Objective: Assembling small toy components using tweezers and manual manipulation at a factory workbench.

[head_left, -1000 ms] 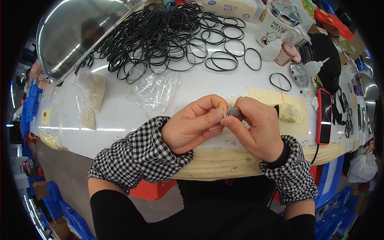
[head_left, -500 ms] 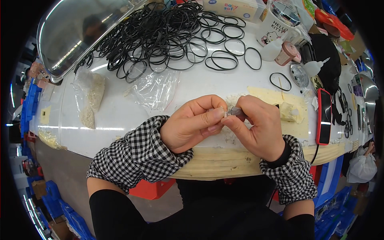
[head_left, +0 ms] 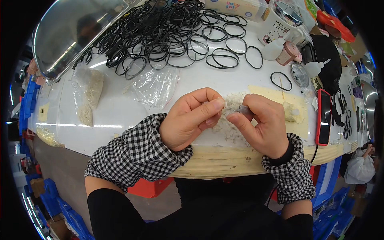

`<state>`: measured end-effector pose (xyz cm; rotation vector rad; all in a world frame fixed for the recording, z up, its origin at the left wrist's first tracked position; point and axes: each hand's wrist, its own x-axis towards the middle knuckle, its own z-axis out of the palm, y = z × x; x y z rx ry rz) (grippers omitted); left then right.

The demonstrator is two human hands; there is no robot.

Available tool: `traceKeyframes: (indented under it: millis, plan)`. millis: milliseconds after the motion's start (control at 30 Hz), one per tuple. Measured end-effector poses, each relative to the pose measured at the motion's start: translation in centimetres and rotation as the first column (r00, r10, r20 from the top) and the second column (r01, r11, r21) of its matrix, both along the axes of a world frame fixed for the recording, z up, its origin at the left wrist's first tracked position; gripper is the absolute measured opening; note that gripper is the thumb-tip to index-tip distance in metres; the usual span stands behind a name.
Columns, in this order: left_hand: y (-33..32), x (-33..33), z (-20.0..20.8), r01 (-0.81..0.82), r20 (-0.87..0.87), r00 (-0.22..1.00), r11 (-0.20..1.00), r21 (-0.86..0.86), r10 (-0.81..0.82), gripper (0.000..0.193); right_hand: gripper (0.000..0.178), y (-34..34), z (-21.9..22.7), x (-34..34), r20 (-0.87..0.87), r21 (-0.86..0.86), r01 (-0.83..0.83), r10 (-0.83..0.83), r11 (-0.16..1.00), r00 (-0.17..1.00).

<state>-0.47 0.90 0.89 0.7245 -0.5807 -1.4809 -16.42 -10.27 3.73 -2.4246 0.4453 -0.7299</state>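
My left hand (head_left: 188, 118) is closed in a pinch, with a tiny whitish piece (head_left: 225, 105) just showing at thumb and fingertip. A short grey tool (head_left: 245, 110) sits between the thumb and curled fingers of my right hand (head_left: 266, 126); its kind is mostly hidden by the grip. A small gap separates the two hands. Under and between them lies a heap of small white pieces (head_left: 230, 134) on the white table (head_left: 116, 108).
Black rubber rings (head_left: 160, 38) lie heaped at the back. A clear bag of pale pieces (head_left: 92, 94) and a flat clear bag (head_left: 156, 88) lie left. To the right are a yellow sheet (head_left: 298, 124), a red-framed phone (head_left: 323, 116), a squeeze bottle (head_left: 274, 50) and a mug (head_left: 276, 28).
My hands have come apart from touching, opening a gap between the fingertips. The left hand has shifted slightly up and left, and the white heap shows more.
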Motion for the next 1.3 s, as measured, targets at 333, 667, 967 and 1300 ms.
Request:
traceKeyframes:
  millis: [333, 667, 967, 1300]
  plan:
    - [0.0, -0.2, 0.1, -0.104, 0.129, 0.987, 0.993, 0.051, 0.097, 0.013, 0.025, 0.0, -0.2, 0.3, 0.077, 0.132, 0.055, -0.066, 0.99, 0.995]
    - [0.0, -0.1, -0.1, -0.009, 0.013, 1.0, 0.994, 0.113, 0.008, 0.015, 0.014, 0.8, 0.1, 0.5, 0.09, 0.236, 0.035, -0.057, 0.971, 0.994]
    - [-0.5, 0.4, -0.4, 0.028, -0.191, 0.982, 0.977, 0.211, 0.013, 0.017, 0.022, 0.6, 0.1, 0.5, 0.139, 0.109, -0.027, 0.012, 0.994, 0.99]
    - [-0.3, 0.1, -0.3, 0.027, 0.179, 0.982, 0.987, 0.155, -0.055, 0.018, 0.026, -0.1, -0.4, 0.5, 0.063, 0.256, -0.063, 0.048, 0.965, 0.997]
